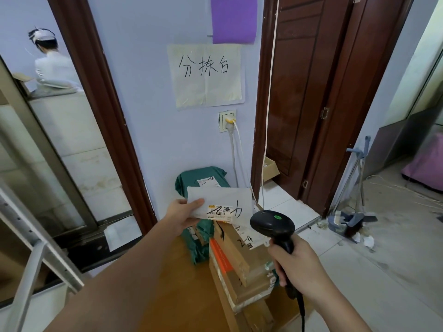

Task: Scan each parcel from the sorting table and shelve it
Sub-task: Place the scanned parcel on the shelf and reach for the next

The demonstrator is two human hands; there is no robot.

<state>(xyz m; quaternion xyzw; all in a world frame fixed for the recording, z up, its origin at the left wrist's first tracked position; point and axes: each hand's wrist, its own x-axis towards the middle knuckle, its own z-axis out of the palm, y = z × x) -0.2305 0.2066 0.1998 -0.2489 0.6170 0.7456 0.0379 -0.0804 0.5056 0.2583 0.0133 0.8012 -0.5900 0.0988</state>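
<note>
My left hand (183, 213) holds a flat white parcel (223, 200) by its left edge, thumb on top, above the wooden sorting table (182, 283). A yellow-edged shipping label with black handwriting (221, 213) faces up on the parcel. My right hand (297, 267) grips the handle of a black barcode scanner (272, 224), whose head with a green light sits just right of the label. Below lie stacked cardboard boxes (239, 267) and green mailer bags (203, 180).
A metal shelf frame (36, 255) stands at the left. A handwritten paper sign (206, 75) and a wall socket with cables (227, 121) are on the wall ahead. A brown door (311, 92) is right, with a broom and dustpan (350, 212) on the tiled floor. A person stands far left.
</note>
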